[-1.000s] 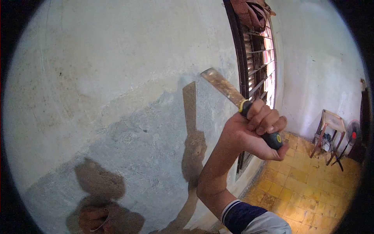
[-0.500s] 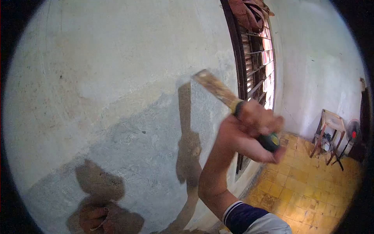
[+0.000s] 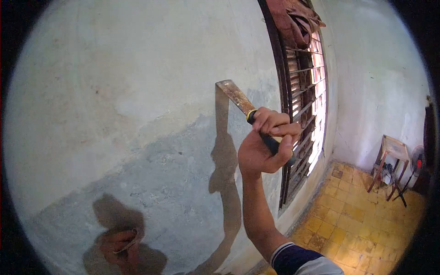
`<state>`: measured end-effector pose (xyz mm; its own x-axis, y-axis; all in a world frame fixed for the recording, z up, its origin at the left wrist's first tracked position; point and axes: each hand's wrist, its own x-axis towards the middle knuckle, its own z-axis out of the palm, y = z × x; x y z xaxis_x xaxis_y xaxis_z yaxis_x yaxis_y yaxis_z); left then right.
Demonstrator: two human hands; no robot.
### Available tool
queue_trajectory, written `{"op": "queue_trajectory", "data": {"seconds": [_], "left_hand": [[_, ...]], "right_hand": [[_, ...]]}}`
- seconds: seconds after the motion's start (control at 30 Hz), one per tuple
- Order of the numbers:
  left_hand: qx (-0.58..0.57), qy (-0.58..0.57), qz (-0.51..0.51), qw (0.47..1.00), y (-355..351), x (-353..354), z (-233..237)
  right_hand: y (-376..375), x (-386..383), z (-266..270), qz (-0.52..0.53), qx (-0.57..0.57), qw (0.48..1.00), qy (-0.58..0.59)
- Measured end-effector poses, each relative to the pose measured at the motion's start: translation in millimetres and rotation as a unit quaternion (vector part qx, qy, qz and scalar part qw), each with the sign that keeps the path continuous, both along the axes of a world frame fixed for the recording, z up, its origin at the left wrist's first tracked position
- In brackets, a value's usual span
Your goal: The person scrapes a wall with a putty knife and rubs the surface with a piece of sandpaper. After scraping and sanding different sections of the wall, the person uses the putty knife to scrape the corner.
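Note:
My right hand (image 3: 270,144) is wrapped round the dark handle of a scraper (image 3: 238,97). Its blade is worn and rusty, with a yellow ring where it meets the grip. The blade points up and to the left, its tip meeting its own shadow on the wall (image 3: 160,160). Pale paint covers the upper wall; below a slanting border the surface is rough and grey. Low on the left, my left hand (image 3: 120,243) sits within a dark shadow, a thin light band across it; I cannot tell how its fingers are held.
Right of my right hand is a barred, slatted window (image 3: 305,91) with a brown cloth (image 3: 298,23) bunched at its top. A wooden stool (image 3: 393,149) and a fan (image 3: 417,158) stand in the far corner on the yellow tiled floor (image 3: 346,220).
The scraper tip has shifted slightly left and meets the wall now. My right hand has moved left, its wrist straighter, and the motion blur is gone. The view has tilted a little.

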<state>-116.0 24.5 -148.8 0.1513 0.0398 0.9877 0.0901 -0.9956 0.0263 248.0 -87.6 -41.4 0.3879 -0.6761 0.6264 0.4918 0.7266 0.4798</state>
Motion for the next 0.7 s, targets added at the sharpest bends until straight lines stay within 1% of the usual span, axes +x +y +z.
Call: {"op": "queue_trajectory", "data": {"seconds": [0.03, 0.07, 0.13, 0.17, 0.2, 0.23, 0.27, 0.3, 0.33, 0.37, 0.4, 0.43, 0.47, 0.5, 0.53, 0.57, 0.6, 0.63, 0.7], "left_hand": [[0.012, -0.021, 0.025, 0.999, -13.3, 10.8, 11.4], [0.007, -0.027, -0.005, 1.000, -14.9, 12.1, 13.5], [0.000, -0.037, -0.062, 0.997, -6.2, 14.0, 8.9], [-0.032, -0.012, -0.080, 0.996, 1.5, 12.9, -3.9], [-0.066, 0.013, -0.098, 0.993, 4.5, 7.5, -16.6], [-0.126, 0.094, -0.101, 0.982, -12.1, -0.5, -20.8], [-0.186, 0.173, -0.103, 0.962, -31.9, -4.0, -27.3], [-0.150, 0.254, -0.127, 0.947, -36.9, -5.2, -51.0], [-0.116, 0.335, -0.150, 0.923, -33.1, -4.8, -91.5], [-0.083, 0.416, -0.172, 0.889, -29.5, -3.1, -131.8], [-0.087, 0.415, -0.166, 0.891, -28.0, 2.4, -168.0], [-0.064, 0.377, -0.289, 0.878, -26.6, 11.0, -202.1], [-0.038, 0.333, -0.410, 0.848, -26.7, 24.1, -233.2], [-0.011, 0.282, -0.528, 0.801, -31.9, 42.6, -261.5], [-0.009, 0.279, -0.534, 0.798, -25.4, 38.4, -282.6], [-0.027, 0.266, -0.537, 0.800, -31.5, 38.1, -285.5], [-0.049, 0.254, -0.541, 0.800, -41.6, 34.8, -291.2], [-0.073, 0.243, -0.544, 0.800, -52.6, 30.0, -296.6], [-0.116, 0.223, -0.545, 0.800, -66.4, 18.9, -303.2]], "right_hand": [[0.0, -5.7, -2.0, -0.028, -0.025, 0.998, 0.043], [1.3, -12.2, -6.0, -0.052, -0.050, 0.994, 0.085], [-2.3, 1.4, -49.4, -0.074, -0.191, 0.971, 0.127], [-4.8, -4.1, -68.4, -0.035, -0.236, 0.959, 0.150], [-15.1, -17.3, -83.7, 0.031, -0.284, 0.947, 0.149], [-21.4, -20.3, -107.6, 0.018, -0.335, 0.926, 0.171], [-27.4, -24.6, -127.7, -0.079, -0.361, 0.905, 0.213], [-38.7, -40.7, -147.2, -0.038, -0.378, 0.899, 0.219], [-42.9, -42.8, -183.4, -0.085, -0.392, 0.880, 0.253], [-54.2, -65.7, -205.8, -0.006, -0.398, 0.863, 0.312], [-66.9, -82.1, -236.5, 0.020, -0.401, 0.843, 0.358], [-80.4, -96.0, -269.8, 0.044, -0.401, 0.822, 0.402], [-95.2, -111.5, -301.2, 0.135, -0.411, 0.785, 0.443], [-111.3, -123.3, -334.3, 0.220, -0.417, 0.740, 0.481], [-122.8, -125.2, -382.5, 0.213, -0.415, 0.741, 0.483], [-134.1, -126.5, -420.7, 0.373, -0.415, 0.695, 0.453], [-156.2, -133.9, -461.4, 0.522, -0.402, 0.627, 0.416], [-187.6, -145.5, -498.6, 0.657, -0.375, 0.542, 0.367], [-200.5, -174.7, -482.0, 0.599, -0.450, 0.506, 0.428]]}}
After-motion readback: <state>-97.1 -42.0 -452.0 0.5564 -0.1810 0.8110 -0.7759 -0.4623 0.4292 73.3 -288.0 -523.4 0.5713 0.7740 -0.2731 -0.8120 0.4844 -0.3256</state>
